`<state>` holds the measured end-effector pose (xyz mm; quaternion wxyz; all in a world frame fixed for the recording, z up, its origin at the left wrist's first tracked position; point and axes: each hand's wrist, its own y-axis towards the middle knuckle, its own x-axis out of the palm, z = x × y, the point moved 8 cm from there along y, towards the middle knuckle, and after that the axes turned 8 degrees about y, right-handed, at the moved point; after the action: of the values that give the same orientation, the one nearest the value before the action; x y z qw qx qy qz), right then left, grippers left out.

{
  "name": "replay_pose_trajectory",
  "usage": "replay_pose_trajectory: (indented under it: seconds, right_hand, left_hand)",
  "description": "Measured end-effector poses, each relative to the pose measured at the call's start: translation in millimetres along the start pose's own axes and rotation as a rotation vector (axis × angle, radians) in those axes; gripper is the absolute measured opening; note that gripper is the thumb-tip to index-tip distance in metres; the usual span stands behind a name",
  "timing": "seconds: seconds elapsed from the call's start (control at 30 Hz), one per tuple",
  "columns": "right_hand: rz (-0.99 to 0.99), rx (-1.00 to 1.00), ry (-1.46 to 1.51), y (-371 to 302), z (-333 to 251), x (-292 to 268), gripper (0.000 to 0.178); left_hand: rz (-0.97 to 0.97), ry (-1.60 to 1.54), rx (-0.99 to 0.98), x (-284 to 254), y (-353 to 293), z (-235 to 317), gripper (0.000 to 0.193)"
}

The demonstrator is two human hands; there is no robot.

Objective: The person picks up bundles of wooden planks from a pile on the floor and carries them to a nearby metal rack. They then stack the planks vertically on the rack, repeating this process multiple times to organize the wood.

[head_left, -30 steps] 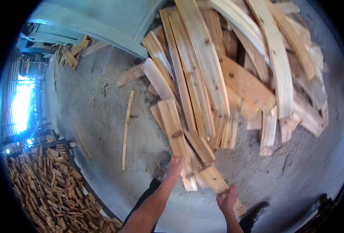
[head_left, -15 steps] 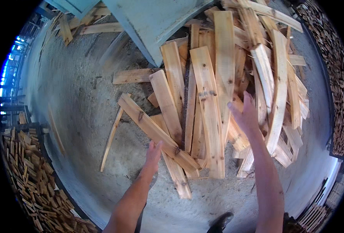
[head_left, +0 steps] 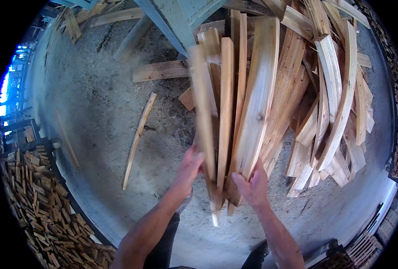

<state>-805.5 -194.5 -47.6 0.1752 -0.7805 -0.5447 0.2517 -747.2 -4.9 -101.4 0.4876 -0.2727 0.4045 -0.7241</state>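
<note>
Between my two hands several wooden boards (head_left: 259, 85) stand gathered side by side, their long sides pointing away from me and some turned on edge. My left hand (head_left: 189, 169) is closed around the left side of the bunch near its lower end, where a motion-smeared board (head_left: 202, 107) leans. My right hand (head_left: 253, 184) grips the lower right of the same bunch, its thumb on the near face of a wide board. Some of my fingers are hidden behind the wood. Right of the bunch, more boards (head_left: 338, 107) lie in a loose, crossing heap.
A pale blue metal frame (head_left: 174, 27) juts in at the top. On the concrete floor (head_left: 96, 134) to the left lies a thin strip of wood (head_left: 138, 141). Bins of short wood pieces (head_left: 51, 215) stand at lower left and far right. My dark shoe (head_left: 256, 255) shows below.
Both hands have closed on the boards; my right hand has come down and left from the heap. The boards are drawn together and more upright, including the one that lay slanted at left.
</note>
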Motion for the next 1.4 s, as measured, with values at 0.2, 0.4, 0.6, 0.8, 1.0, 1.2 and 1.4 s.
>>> replay_pose_trajectory:
  seconds: [0.2, 0.4, 0.6, 0.8, 1.0, 1.2, 1.4]
  right_hand:
    - [0.235, -0.262, -0.139, 17.5, 11.3, -46.1, 0.077]
    - [0.238, -0.171, 0.458, 50.3, 36.6, -36.1, 0.076]
    - [0.137, -0.242, 0.206, 24.1, 13.7, 5.0, 0.081]
    - [-0.032, -0.145, 0.505, 16.9, 37.9, -9.2, 0.075]
    - [-0.202, 0.015, 0.521, -6.8, 46.4, 14.7, 0.083]
    - [-0.276, 0.108, 0.672, -49.6, 89.7, 33.9, 0.104]
    - [-0.315, 0.202, 0.582, -99.8, 45.3, -30.9, 0.11]
  left_hand:
    - [0.208, 0.377, 0.502, -9.7, 25.9, 31.7, 0.069]
    - [0.003, -0.162, 0.489, 24.2, 25.1, 29.2, 0.086]
    - [-0.078, -0.218, 0.294, 39.1, 17.7, 20.1, 0.087]
    - [-0.112, -0.422, 0.062, 28.9, 21.2, -23.4, 0.065]
    - [-0.139, -0.19, 0.261, 27.9, -9.2, -12.8, 0.067]
    - [-0.001, 0.163, 0.232, 39.5, -52.3, -28.0, 0.075]
    - [-0.039, -0.012, 0.076, 88.6, -120.6, -35.7, 0.067]
